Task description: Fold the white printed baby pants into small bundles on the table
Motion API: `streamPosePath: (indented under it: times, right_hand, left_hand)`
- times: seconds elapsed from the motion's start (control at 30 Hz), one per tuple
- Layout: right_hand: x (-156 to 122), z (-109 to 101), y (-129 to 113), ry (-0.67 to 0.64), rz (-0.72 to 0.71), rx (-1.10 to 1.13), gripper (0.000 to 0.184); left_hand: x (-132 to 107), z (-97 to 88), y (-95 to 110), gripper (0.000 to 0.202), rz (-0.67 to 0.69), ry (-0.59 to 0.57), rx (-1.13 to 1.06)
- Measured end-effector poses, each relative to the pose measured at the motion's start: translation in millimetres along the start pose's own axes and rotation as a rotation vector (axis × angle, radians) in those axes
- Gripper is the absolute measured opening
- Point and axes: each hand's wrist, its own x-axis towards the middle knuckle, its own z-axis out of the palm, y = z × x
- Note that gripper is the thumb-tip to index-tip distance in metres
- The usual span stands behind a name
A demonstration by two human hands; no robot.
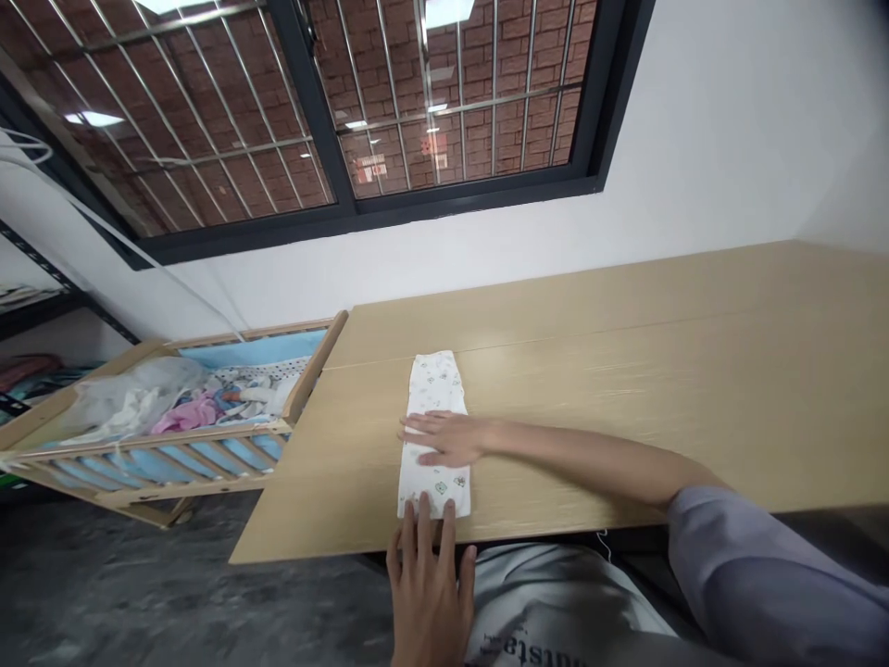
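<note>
laid the right hand (450, 439) palm down across the middle of a white printed cloth (437, 382), with fingers loosely apart, flat rather than clamped. set the left hand (429, 579) at the cloth's near end, also with fingers spread apart; could not tell how firmly pressed. saw the cloth lying in a long, narrow strip on the left part of the wood-coloured table (625, 371), from close to the front edge back toward the wall (715, 139). noticed a wooden crib (318, 371) just left of the table, with a blue lining (256, 353) and a pink cloth (187, 414) among other fabrics. saw beyond, above the table, a dark-framed window (312, 102) with metal bars before brickwork (476, 139).
</note>
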Motion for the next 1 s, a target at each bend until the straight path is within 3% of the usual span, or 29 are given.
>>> streamPosePath:
  times: [0.27, 0.43, 0.53, 0.67, 0.73, 0.83, 0.9, 1.0]
  right_hand:
    - [41.5, -47.4, 109.3, 0.068, 0.296, -0.136, 0.076]
    - [47.7, -66.5, 127.4, 0.077, 0.317, -0.182, 0.069]
    - [44.0, -69.0, 107.5, 0.183, 0.301, -0.173, 0.067]
    - [17.0, -63.8, 41.1, 0.356, 0.212, -0.209, 0.052]
    - [-7.0, -55.5, -2.0, 0.314, 0.12, -0.162, 0.04]
    - [-48.5, -35.9, -59.2, 0.191, -0.041, -0.08, 0.034]
    - [-74.8, -19.6, -84.2, 0.158, -0.062, -0.087, 0.037]
    - [-105.4, 5.7, -101.5, 0.189, 0.004, -0.136, 0.05]
  left_hand:
    - [-1.2, 5.2, -0.3, 0.056, 0.0, 0.021, 0.015]
    - [-0.1, 2.1, 2.8, 0.053, -0.013, 0.005, 0.002]
    - [3.8, -3.1, -5.3, 0.05, -0.01, -0.017, -0.048]
    - [18.2, -12.8, -37.6, 0.04, 0.032, -0.075, -0.147]
    - [27.4, -17.3, -55.9, 0.036, 0.087, -0.103, -0.197]
    - [36.9, -20.7, -73.5, 0.031, 0.194, -0.123, -0.248]
    - [38.4, -20.5, -76.7, 0.03, 0.248, -0.113, -0.262]
    - [34.0, -18.3, -71.9, 0.031, 0.285, -0.075, -0.266]
